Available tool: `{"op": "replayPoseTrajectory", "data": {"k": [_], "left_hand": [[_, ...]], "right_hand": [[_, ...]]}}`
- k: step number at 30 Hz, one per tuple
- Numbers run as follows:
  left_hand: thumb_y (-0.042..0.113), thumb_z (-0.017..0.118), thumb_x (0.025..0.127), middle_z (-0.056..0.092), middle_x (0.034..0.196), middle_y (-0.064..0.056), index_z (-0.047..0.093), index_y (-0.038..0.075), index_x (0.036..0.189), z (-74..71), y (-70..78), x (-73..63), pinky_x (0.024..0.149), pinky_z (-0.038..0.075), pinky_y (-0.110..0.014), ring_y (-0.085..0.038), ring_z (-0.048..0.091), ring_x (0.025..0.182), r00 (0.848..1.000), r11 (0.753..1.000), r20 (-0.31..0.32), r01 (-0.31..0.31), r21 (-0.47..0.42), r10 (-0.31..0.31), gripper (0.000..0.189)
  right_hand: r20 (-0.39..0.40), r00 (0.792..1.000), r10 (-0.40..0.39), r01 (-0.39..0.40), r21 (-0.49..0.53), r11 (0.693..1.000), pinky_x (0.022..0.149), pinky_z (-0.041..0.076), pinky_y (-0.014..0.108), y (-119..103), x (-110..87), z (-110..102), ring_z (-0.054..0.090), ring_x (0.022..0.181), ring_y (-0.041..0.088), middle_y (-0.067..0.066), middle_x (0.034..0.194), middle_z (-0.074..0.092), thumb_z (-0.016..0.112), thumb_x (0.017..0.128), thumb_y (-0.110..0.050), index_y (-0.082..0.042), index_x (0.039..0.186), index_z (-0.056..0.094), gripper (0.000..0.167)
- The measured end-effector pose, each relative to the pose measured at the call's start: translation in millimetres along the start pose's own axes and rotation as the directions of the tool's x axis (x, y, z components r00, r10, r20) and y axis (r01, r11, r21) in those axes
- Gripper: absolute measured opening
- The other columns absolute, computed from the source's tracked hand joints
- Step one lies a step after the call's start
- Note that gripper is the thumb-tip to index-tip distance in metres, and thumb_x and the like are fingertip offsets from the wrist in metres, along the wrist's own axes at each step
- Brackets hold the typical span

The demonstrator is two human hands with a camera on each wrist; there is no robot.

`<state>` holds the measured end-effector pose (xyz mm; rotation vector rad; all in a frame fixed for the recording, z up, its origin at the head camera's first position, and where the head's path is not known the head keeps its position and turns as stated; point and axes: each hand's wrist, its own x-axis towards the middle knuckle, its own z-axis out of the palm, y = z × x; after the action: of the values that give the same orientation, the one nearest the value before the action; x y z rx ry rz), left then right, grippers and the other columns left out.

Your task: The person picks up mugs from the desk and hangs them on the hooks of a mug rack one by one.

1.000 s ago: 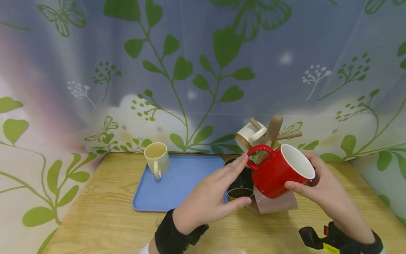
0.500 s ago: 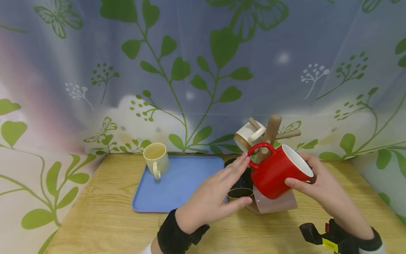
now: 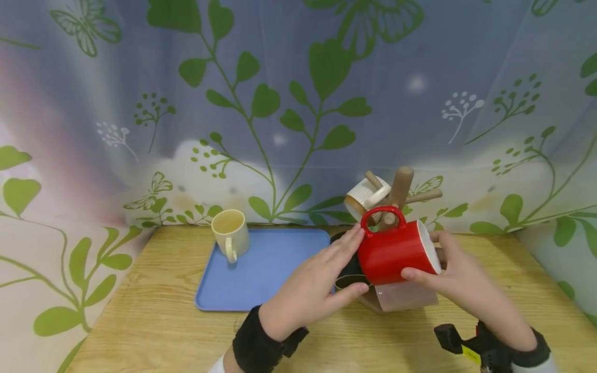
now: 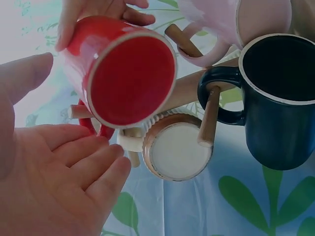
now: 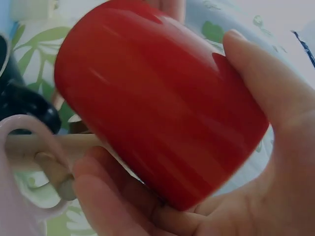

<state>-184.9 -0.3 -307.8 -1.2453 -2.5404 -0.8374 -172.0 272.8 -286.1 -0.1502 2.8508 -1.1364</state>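
Note:
A red mug point(image 3: 394, 254) lies sideways in the air before the wooden mug tree point(image 3: 402, 181), its handle on top and its mouth turned right. My right hand point(image 3: 459, 274) grips it at the mouth end, thumb in front and fingers behind. The left wrist view shows its red base point(image 4: 134, 81). My left hand point(image 3: 312, 285) is held out with straight fingers, the fingertips right at the handle. A peg end point(image 4: 76, 112) shows close beside the handle. On other pegs hang a dark mug point(image 4: 278, 132), a pink mug point(image 5: 19, 187) and a ribbed white mug point(image 3: 366, 196).
A blue tray point(image 3: 270, 280) lies on the wooden table point(image 3: 140, 321), left of the mug tree. At its back left corner stands a cream mug point(image 3: 231, 235). Behind the table hangs a leaf-patterned curtain point(image 3: 261, 103).
The red mug has turned in my right hand and moved slightly left; its white inside has swung out of sight and its handle sits more upright. My left hand has barely moved.

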Motion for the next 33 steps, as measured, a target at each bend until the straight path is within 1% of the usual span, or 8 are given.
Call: {"op": "replayPoseTrajectory", "data": {"k": [5, 12, 16, 19, 24, 27, 31, 33], "left_hand": [[0.046, 0.051, 0.099, 0.015, 0.165, 0.008, 0.013, 0.024, 0.157, 0.7, -1.2, -0.3, 0.118, 0.037, -0.039, -0.011, 0.028, 0.15, 0.999, 0.999, 0.034, 0.03, -0.014, -0.03, 0.073], [0.048, 0.05, 0.099, 0.013, 0.165, 0.007, 0.019, 0.023, 0.157, 1.1, -2.4, 0.2, 0.12, 0.034, -0.04, -0.014, 0.026, 0.151, 0.996, 0.998, 0.06, 0.067, -0.013, -0.067, 0.071], [0.048, 0.051, 0.098, 0.013, 0.166, 0.007, 0.019, 0.022, 0.157, 0.5, -3.1, 0.3, 0.12, 0.033, -0.04, -0.015, 0.025, 0.152, 0.994, 0.996, 0.064, 0.092, -0.002, -0.092, 0.071], [0.046, 0.053, 0.098, 0.011, 0.166, 0.008, 0.019, 0.023, 0.157, -0.2, -3.8, -0.2, 0.12, 0.034, -0.041, -0.016, 0.024, 0.152, 0.993, 0.995, 0.052, 0.103, -0.007, -0.103, 0.072], [0.045, 0.054, 0.097, 0.01, 0.166, 0.009, 0.017, 0.025, 0.157, -2.2, -5.0, -0.8, 0.119, 0.035, -0.041, -0.016, 0.025, 0.152, 0.995, 0.995, 0.023, 0.097, -0.014, -0.097, 0.073], [0.046, 0.053, 0.098, 0.013, 0.165, 0.008, 0.019, 0.024, 0.157, -3.1, -4.5, -0.7, 0.119, 0.035, -0.041, -0.014, 0.025, 0.152, 0.996, 0.996, 0.015, 0.088, 0.003, -0.088, 0.072], [0.045, 0.053, 0.098, 0.02, 0.164, 0.006, 0.026, 0.021, 0.155, -4.1, -4.5, 0.0, 0.12, 0.034, -0.04, -0.013, 0.025, 0.152, 0.996, 0.996, 0.016, 0.09, 0.007, -0.09, 0.067], [0.045, 0.053, 0.098, 0.022, 0.164, 0.006, 0.029, 0.021, 0.154, -5.1, -4.9, 0.1, 0.12, 0.034, -0.04, -0.013, 0.025, 0.151, 0.995, 0.995, 0.016, 0.102, 0.007, -0.102, 0.065]], "right_hand": [[0.003, 1.0, 0.019, -0.018, -0.023, 1.0, 0.068, 0.059, 0.036, -2, 2.3, 5, 0.067, 0.1, 0.028, 0.027, 0.128, 0.057, 0.071, 0.085, -0.048, 0.003, 0.141, 0.028, 0.088], [-0.027, 0.999, 0.03, -0.032, -0.087, 0.996, 0.066, 0.056, 0.034, -4, 4.4, 10, 0.065, 0.094, 0.024, 0.025, 0.127, 0.057, 0.068, 0.084, -0.055, 0.003, 0.143, 0.029, 0.092], [-0.048, 0.999, 0.018, -0.024, -0.114, 0.993, 0.062, 0.052, 0.03, -6, 5.3, 15, 0.061, 0.089, 0.02, 0.02, 0.119, 0.061, 0.067, 0.084, -0.056, 0.002, 0.139, 0.034, 0.087], [-0.048, 0.999, 0.021, -0.028, -0.139, 0.99, 0.059, 0.048, 0.028, -9, 5.8, 19, 0.059, 0.081, 0.018, 0.014, 0.106, 0.064, 0.066, 0.083, -0.06, 0.0, 0.133, 0.04, 0.081], [-0.017, 0.998, 0.067, -0.069, -0.163, 0.984, 0.058, 0.046, 0.028, -13, 7.5, 22, 0.057, 0.075, 0.017, 0.009, 0.095, 0.065, 0.063, 0.082, -0.067, -0.002, 0.13, 0.042, 0.083], [0.008, 0.998, 0.068, -0.065, -0.18, 0.981, 0.056, 0.046, 0.028, -9, 6.6, 21, 0.056, 0.071, 0.017, 0.008, 0.091, 0.065, 0.065, 0.081, -0.064, -0.001, 0.134, 0.04, 0.086], [0.037, 0.999, 0.007, 0.001, -0.199, 0.98, 0.055, 0.047, 0.028, 1, 4.5, 13, 0.056, 0.067, 0.015, 0.006, 0.086, 0.063, 0.076, 0.078, -0.05, 0.003, 0.14, 0.035, 0.092], [0.042, 0.999, -0.022, 0.03, -0.204, 0.978, 0.056, 0.049, 0.027, 6, 4.9, 8, 0.058, 0.07, 0.014, 0.007, 0.089, 0.064, 0.08, 0.076, -0.043, 0.005, 0.143, 0.032, 0.095]]}}
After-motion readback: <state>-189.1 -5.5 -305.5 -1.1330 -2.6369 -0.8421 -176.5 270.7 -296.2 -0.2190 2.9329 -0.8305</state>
